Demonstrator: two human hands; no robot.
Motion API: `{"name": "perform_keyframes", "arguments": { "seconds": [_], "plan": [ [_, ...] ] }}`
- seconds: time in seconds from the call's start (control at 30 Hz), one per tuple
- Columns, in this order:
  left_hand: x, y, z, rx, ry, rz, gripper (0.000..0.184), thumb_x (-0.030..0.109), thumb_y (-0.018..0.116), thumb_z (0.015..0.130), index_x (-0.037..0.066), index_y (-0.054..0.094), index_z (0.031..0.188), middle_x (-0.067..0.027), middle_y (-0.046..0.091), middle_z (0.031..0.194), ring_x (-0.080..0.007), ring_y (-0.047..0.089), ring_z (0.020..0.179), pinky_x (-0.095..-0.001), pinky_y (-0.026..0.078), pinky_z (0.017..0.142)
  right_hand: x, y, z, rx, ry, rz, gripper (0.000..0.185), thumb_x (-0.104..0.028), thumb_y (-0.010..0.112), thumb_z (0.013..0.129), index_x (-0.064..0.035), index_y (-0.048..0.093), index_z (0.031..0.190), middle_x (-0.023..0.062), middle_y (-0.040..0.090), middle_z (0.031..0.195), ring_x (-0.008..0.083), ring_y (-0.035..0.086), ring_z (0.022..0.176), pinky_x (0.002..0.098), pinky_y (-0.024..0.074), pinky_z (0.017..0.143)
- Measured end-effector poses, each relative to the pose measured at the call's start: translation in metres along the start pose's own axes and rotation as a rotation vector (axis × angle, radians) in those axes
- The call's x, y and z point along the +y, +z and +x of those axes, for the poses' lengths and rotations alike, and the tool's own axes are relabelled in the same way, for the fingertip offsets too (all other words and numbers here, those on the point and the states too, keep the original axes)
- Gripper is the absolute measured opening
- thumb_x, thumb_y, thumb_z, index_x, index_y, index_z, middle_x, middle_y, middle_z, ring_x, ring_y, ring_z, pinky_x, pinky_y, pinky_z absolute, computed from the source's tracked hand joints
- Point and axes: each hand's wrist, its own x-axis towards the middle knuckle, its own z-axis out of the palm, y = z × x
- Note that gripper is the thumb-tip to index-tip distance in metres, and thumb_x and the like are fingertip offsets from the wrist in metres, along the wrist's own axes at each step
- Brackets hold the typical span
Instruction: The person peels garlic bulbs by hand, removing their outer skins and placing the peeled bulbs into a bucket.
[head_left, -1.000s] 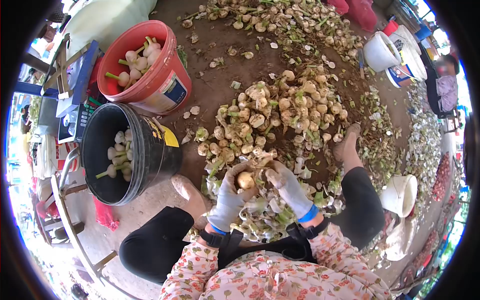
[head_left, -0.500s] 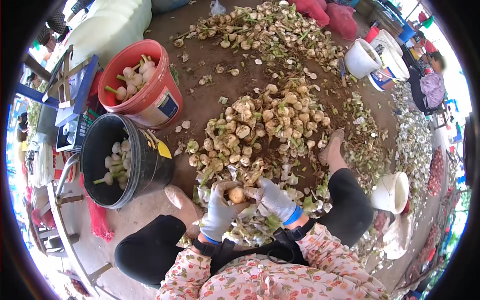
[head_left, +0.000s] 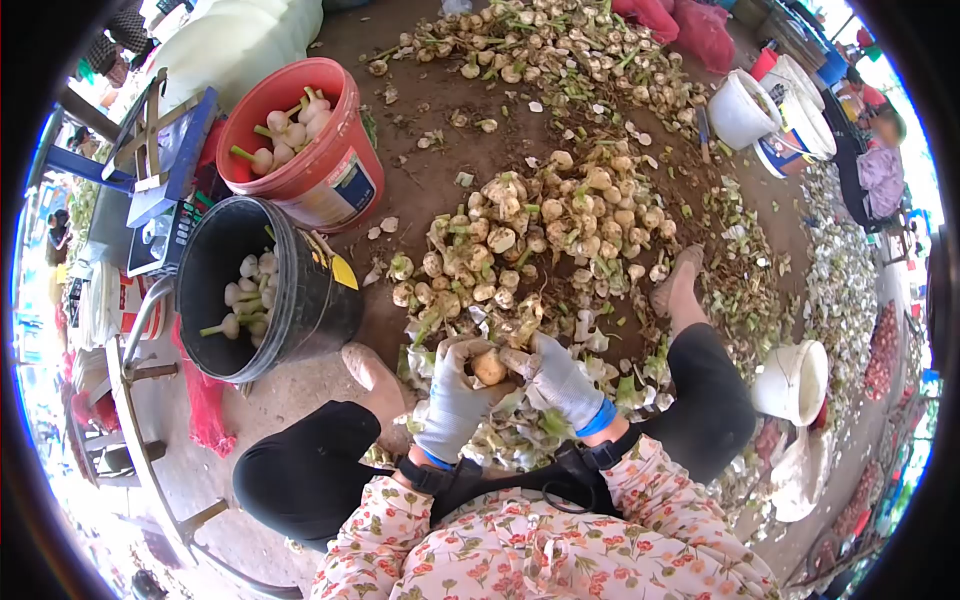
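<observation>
Garlic bulb (head_left: pixel 489 369) sits in left hand (head_left: pixel 459 392) above the peelings (head_left: pixel 520 432), right hand (head_left: pixel 566 382) curled at its side, can't tell if gripping; likely light, firm, bruisable, slippery where skin's loose, best cupped round its fat middle.

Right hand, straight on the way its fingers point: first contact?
Likely the pale bulb in the left hand, just ahead of the right hand; whether they touch is unclear.

Left: black bucket (head_left: pixel 322 312) and red bucket (head_left: pixel 308 207) block.
Ahead: bulb heap (head_left: pixel 590 215) blocks low reach.
Gap: floor strip (head_left: pixel 408 185) between buckets and heap.
</observation>
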Motion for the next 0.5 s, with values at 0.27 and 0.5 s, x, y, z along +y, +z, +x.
{"name": "perform_keyframes", "arguments": {
  "seconds": [0.27,0.5],
  "plan": [
    [0.001,-0.013,-0.004,-0.240,-0.651,-1.020,0.050,0.018,0.075,0.074,0.005,0.050,0.115,-0.0076,0.059,0.104,-0.0165,0.059,0.088,-0.0291,0.049,0.075,-0.010,-0.016,-0.009,-0.085,0.016,-0.252,0.020,-0.006,0.060,0.085,-0.0008,0.058,0.105,0.0023,0.059,0.093,0.0083,0.053,0.084,0.0240,0.0461,0.072],
    [-0.010,-0.014,-0.009,-0.322,-0.838,-1.318,0.067,0.061,0.052,0.083,0.008,0.049,0.123,-0.0077,0.063,0.102,-0.0176,0.061,0.085,-0.0283,0.049,0.068,-0.020,0.005,-0.014,-0.041,-0.023,0.174,0.019,-0.001,0.060,0.083,-0.0025,0.058,0.102,0.0037,0.059,0.091,0.0103,0.053,0.081,0.0241,0.0443,0.077]
  ]
}}
